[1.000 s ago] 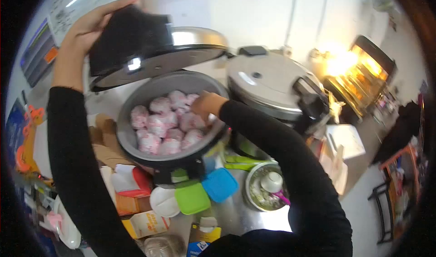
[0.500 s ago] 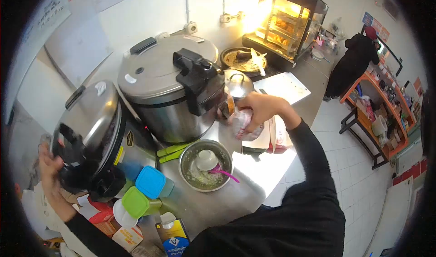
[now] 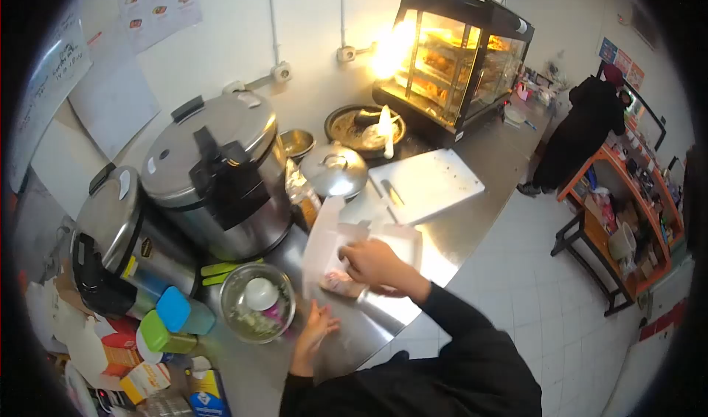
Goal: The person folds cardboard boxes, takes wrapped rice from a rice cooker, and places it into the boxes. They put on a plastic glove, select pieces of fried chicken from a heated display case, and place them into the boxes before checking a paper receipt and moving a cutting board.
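My right hand [image 3: 375,263] has its fingers closed at the top of a small pinkish-white, plastic-wrapped bundle [image 3: 341,283]. It is over an open white takeaway box [image 3: 408,246] whose raised lid [image 3: 318,251] stands on the left side. My left hand [image 3: 316,332] is open, fingers apart, just in front of the box and holding nothing. To its left is a metal bowl [image 3: 230,325] of cloudy water with a white rounded cup [image 3: 260,294] and a pink utensil, partly hidden, inside. What lies deeper in the box is hidden by my right hand.
Two large rice cookers [image 3: 217,122] line the wall. Behind the box are a lidded pot [image 3: 334,170], a white cutting board [image 3: 442,185] with a knife, a pan [image 3: 346,129] and a lit food warmer [image 3: 442,63]. Someone in dark clothes [image 3: 582,129] stands far right.
My left hand has left the smaller rice cooker and come to the box. The right hand has brought the wrapped bundle down to the open box. My view has shifted.
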A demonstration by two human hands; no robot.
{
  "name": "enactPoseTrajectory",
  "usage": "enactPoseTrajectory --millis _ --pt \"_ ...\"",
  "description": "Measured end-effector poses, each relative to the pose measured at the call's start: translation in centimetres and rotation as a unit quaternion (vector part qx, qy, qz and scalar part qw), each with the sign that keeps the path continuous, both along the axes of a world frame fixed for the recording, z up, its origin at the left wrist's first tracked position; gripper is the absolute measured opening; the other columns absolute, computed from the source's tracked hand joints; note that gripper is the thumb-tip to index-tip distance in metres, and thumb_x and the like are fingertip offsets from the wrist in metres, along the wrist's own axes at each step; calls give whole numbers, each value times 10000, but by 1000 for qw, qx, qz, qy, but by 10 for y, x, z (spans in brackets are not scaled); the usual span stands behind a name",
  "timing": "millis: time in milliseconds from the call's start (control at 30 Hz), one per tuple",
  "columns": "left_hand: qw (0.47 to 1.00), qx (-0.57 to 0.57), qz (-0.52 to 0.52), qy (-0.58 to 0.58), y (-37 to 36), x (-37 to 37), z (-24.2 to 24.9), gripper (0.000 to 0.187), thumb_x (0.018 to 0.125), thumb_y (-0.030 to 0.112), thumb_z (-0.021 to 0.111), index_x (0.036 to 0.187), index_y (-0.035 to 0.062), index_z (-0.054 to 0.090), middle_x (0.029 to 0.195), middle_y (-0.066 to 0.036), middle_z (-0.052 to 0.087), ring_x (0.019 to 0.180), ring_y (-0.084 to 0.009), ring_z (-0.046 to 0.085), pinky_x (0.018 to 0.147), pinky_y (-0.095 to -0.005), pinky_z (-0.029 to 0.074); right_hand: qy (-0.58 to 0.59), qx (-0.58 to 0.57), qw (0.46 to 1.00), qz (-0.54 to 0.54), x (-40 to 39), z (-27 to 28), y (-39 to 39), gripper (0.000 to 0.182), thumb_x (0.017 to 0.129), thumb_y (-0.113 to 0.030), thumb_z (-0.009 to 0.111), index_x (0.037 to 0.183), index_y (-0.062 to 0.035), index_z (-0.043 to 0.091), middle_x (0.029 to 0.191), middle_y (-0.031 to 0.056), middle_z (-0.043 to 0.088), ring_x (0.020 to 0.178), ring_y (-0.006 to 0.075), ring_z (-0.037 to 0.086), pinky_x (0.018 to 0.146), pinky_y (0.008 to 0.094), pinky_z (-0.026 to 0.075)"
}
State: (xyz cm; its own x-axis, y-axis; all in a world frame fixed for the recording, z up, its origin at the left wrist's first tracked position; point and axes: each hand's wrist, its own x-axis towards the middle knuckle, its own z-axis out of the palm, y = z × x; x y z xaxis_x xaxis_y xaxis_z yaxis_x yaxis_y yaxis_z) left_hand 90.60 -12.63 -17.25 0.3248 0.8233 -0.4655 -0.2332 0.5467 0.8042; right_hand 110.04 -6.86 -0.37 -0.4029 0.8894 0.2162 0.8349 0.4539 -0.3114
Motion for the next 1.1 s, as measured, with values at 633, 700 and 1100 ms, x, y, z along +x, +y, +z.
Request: enactPoseTrajectory --millis 633,700,1100 --pt "760 290 273 513 94 243 -23 181 821 83 376 791 -69 469 736 -227 510 668 -341 507 576 -397 387 33 179 983 -17 354 -162 -33 310 614 -190 624 915 -150 561 1215 113 448 558 120 522 527 277 351" --pt "762 344 238 494 136 299 -43 167 801 79 400 728 -60 457 652 -221 494 591 -338 490 533 -405 374 64 180 978 -87 416 -152 -20 296 609 -185 643 897 -185 571 1179 119 481 584 122 535 533 286 349" --pt "827 303 -62 470 355 708 -49 282 717 121 540 922 -66 492 1027 -272 460 856 -405 514 767 -440 418 -31 102 933 -344 755 -185 127 155 601 -58 637 750 -100 645 1166 69 491 855 215 538 696 343 349"
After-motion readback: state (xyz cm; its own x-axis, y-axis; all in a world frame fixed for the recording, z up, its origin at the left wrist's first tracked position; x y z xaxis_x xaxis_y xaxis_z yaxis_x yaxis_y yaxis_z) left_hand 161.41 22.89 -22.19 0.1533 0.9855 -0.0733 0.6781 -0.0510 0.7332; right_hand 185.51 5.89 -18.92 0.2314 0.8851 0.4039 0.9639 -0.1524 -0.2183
